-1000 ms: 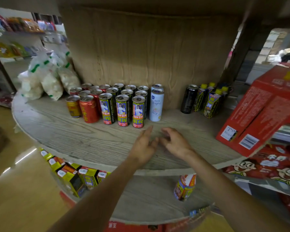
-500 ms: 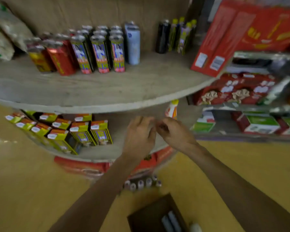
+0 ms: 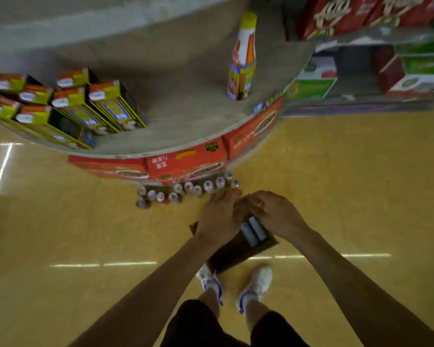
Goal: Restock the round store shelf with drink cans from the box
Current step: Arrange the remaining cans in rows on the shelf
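Hands have dropped from the round grey wooden shelf (image 3: 186, 121) to the dark brown cardboard box (image 3: 233, 254) on the floor (image 3: 336, 184), left hand (image 3: 218, 216) and right hand (image 3: 276, 214) over its pale blue cans (image 3: 254, 230), which I read as another pick starting, though whether either grip has closed I cannot tell.

Yellow-and-green drink cartons (image 3: 105, 106) in rows, well apart from a lone upright yellow-capped plastic bottle (image 3: 242, 61); red cardboard cases (image 3: 186, 161) curving in a row below; white-and-blue sneakers (image 3: 257, 284) on glossy tan floor (image 3: 361, 184).
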{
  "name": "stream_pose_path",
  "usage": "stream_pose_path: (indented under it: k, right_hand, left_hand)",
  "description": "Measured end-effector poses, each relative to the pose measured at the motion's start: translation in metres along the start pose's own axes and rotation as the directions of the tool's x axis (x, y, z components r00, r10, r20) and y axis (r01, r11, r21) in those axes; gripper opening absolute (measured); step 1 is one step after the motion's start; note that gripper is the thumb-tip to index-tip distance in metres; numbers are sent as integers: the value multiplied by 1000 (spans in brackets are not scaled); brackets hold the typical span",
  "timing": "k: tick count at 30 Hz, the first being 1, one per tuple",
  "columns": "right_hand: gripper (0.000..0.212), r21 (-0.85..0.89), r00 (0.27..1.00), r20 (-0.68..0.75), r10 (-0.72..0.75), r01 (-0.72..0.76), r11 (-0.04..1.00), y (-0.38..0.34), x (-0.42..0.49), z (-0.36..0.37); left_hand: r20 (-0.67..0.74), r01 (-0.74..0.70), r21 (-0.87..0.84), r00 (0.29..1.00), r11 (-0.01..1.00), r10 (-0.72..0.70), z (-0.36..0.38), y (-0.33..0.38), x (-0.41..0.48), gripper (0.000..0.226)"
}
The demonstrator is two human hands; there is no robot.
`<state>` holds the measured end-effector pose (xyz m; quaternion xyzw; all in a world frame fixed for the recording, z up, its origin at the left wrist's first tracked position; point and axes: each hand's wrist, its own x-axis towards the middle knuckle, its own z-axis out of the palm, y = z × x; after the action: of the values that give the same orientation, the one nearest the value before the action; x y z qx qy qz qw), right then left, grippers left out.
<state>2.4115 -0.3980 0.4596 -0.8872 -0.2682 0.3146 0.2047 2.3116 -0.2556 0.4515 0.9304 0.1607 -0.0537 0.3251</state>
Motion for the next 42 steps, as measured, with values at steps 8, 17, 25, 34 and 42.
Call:
stream_pose_path:
  k: [8,17,25,34,42]
  right_hand:
    - [30,12,987,156,39,-42,999,100,-4,72]
    - [34,72,948,240,211,-234,969,205,68,198]
    - [47,-83,887,365,284,-273,958,295,167,348]
    - [57,-334,796,462,391,-252,908,369,262,449]
    - [79,-523,692,521,499,-203,828,382,283,494]
  left_hand:
    - [146,156,-96,979,983,-141,107,-11,-12,39]
    - [371,235,-60,907,970,-197,251,-106,21,49]
    - [509,187,54,840,981,-188,377,-234,79,54]
    - [576,379,8,755,925,-314,482,-311,133,50]
    - [625,332,26,731,943,-274,515,-343,151,55]
